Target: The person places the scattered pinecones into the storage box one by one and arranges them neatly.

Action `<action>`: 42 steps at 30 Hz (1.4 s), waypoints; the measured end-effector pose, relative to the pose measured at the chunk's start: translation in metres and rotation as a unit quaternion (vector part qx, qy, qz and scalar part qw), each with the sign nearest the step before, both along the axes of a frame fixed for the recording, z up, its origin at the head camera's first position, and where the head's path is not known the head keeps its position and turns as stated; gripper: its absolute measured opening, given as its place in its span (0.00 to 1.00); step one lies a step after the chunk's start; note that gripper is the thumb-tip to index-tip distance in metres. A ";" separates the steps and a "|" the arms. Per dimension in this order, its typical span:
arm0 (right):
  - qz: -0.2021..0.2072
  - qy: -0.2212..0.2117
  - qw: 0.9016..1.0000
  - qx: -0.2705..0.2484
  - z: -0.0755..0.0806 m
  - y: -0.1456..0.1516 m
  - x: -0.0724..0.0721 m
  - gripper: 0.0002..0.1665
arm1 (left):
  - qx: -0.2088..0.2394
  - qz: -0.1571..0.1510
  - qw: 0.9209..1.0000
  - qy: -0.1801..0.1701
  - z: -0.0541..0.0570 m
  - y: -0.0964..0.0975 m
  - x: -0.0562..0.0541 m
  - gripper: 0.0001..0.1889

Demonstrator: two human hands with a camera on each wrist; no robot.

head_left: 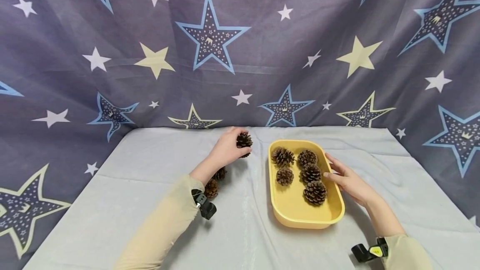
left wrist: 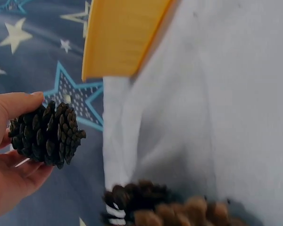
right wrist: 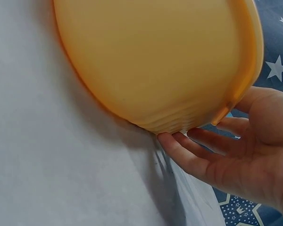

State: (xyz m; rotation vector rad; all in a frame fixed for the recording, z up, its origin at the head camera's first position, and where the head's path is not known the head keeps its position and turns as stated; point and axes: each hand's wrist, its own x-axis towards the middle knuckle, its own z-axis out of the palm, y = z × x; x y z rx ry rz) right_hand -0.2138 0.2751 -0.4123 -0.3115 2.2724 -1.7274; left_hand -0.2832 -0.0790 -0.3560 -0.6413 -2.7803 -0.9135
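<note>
My left hand point(head_left: 228, 147) grips a dark brown pine cone point(left wrist: 47, 134) between thumb and fingers, near the back of the cloth-covered table. Two more pine cones point(head_left: 211, 188) lie by the left wrist, partly hidden by the forearm. To the right stands a yellow plastic container point(head_left: 278, 207) with several pine cones point(head_left: 315, 192) inside, mostly toward its back half. My right hand point(head_left: 350, 182) holds the container's right side, the thumb at the rim and the fingers point(right wrist: 188, 157) against the outer wall.
A pale grey cloth point(head_left: 112, 211) with soft folds covers the table. Behind it and down both sides hangs a dark curtain point(head_left: 247, 82) printed with stars. Black wrist devices point(head_left: 203, 204) sit at both cuffs.
</note>
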 end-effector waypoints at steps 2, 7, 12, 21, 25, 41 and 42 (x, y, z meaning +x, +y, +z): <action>-0.001 0.000 1.000 -0.001 0.000 0.000 0.000 0.44 | 0.004 -0.011 1.000 0.003 0.004 0.005 0.004 0.30; 0.000 -0.002 1.000 -0.003 0.001 0.000 0.000 0.44 | 0.012 -0.035 0.999 0.009 0.011 0.017 0.014 0.29; 0.003 0.000 1.000 0.000 0.001 0.000 -0.001 0.44 | 0.023 -0.057 0.998 0.012 0.015 0.027 0.023 0.29; -0.002 -0.002 1.000 0.000 0.000 0.000 0.000 0.44 | 0.025 -0.086 0.996 0.008 0.014 0.045 0.035 0.29; -0.002 -0.003 1.000 0.000 0.000 0.000 0.000 0.44 | 0.018 -0.095 0.995 0.005 0.014 0.050 0.041 0.30; -0.001 -0.002 1.000 0.002 0.000 0.000 0.000 0.43 | -0.012 -0.182 0.983 0.002 -0.001 0.078 0.065 0.27; -0.001 -0.002 1.000 0.002 0.001 0.000 0.000 0.43 | -0.015 -0.184 0.983 0.001 -0.002 0.079 0.067 0.27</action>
